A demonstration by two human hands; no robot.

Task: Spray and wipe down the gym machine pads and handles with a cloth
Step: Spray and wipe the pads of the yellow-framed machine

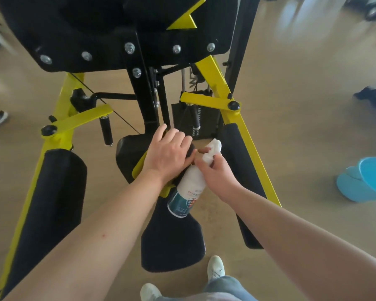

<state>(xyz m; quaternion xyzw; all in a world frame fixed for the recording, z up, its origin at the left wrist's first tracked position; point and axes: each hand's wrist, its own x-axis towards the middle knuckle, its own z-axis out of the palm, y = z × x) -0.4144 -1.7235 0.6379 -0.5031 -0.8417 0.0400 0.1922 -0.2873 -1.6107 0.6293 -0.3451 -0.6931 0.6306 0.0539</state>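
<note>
**Head view.** I see the left hand (168, 154) with its grip curled round the top of a white spray bottle (188, 187), covering most of the black spray head (190, 153). The bottle slants with its teal-labelled base toward the camera, above the black seat pad (172, 240) of the yellow-framed gym machine (213, 72). The right hand (217, 174) is just beside the bottle's neck, its grip pinching a crumpled white cloth (213, 149) between thumb and fingers. A long black left pad (52, 192) and right pad (233, 140) flank the seat. Two short black handles (105, 131) hang from the yellow arms. A blue plastic container (365, 179) sits on the floor (313, 105) at right.
</note>
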